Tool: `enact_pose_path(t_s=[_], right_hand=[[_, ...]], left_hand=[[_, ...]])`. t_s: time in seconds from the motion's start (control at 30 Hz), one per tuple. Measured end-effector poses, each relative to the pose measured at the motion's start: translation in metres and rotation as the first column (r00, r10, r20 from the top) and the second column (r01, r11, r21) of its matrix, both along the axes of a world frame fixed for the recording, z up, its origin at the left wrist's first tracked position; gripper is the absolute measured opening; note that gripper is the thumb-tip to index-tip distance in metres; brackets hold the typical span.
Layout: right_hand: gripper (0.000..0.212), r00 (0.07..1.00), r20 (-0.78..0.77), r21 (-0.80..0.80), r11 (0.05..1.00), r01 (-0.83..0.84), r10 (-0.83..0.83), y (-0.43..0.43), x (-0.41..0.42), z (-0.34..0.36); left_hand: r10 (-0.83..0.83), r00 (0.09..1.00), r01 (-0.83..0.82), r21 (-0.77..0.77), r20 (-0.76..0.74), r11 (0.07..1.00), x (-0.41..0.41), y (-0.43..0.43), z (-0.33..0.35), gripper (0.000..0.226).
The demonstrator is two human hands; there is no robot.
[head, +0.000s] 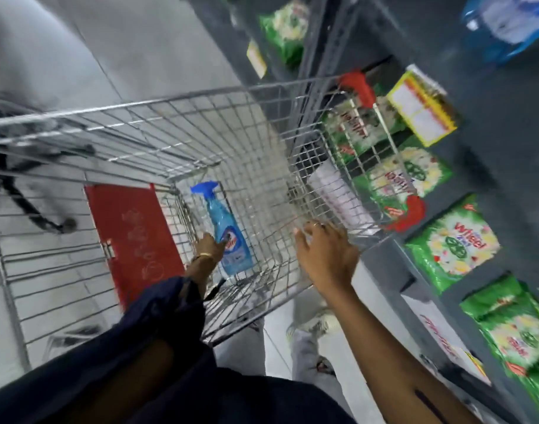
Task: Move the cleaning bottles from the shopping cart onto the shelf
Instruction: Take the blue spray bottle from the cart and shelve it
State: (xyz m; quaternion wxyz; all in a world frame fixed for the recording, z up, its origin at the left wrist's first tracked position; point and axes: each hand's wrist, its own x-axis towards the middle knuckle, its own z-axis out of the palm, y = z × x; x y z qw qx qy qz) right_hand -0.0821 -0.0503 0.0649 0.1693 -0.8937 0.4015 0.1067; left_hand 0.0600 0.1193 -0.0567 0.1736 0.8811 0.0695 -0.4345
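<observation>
A blue spray bottle (228, 228) with a blue trigger head lies inside the wire shopping cart (170, 127), near its bottom. My left hand (210, 244) reaches down into the cart and closes around the bottle's lower body. My right hand (326, 252) rests on the cart's right rim, fingers curled over the wire. The grey shelf (507, 123) stands to the right of the cart. The whole view is blurred by motion.
Green detergent packets (452, 246) fill the shelf's lower tiers beside the cart. A yellow price tag (421, 108) hangs on a shelf edge. The cart's red child-seat flap (130, 237) sits at the left. Grey floor tiles lie beyond. My feet (308, 325) show below the cart.
</observation>
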Motion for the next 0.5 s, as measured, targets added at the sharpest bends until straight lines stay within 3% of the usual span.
enact_pose_path(t_s=[0.13, 0.2, 0.37, 0.5], right_hand=[[0.037, 0.998, -0.052, -0.047, 0.998, -0.038, 0.036, 0.002, 0.0, -0.004], [0.036, 0.997, -0.061, -0.049, 0.997, -0.056, 0.053, 0.003, 0.0, -0.003], [0.034, 0.995, -0.092, -0.031, 0.998, -0.05, 0.047, 0.003, 0.0, 0.001], [0.03, 0.998, -0.054, -0.05, 0.998, -0.038, 0.035, 0.005, 0.002, 0.001]], left_hand=[[0.236, 0.966, -0.246, -0.099, -0.102, 0.964, -0.001, -0.005, -0.019, 0.038], [0.324, 0.937, -0.341, -0.148, -0.127, 0.928, -0.004, -0.008, -0.023, 0.042], [0.363, 0.901, -0.414, -0.219, -0.238, 0.884, 0.003, -0.008, -0.027, 0.049], [0.317, 0.931, -0.353, -0.223, -0.181, 0.909, 0.007, -0.019, -0.02, 0.03]])
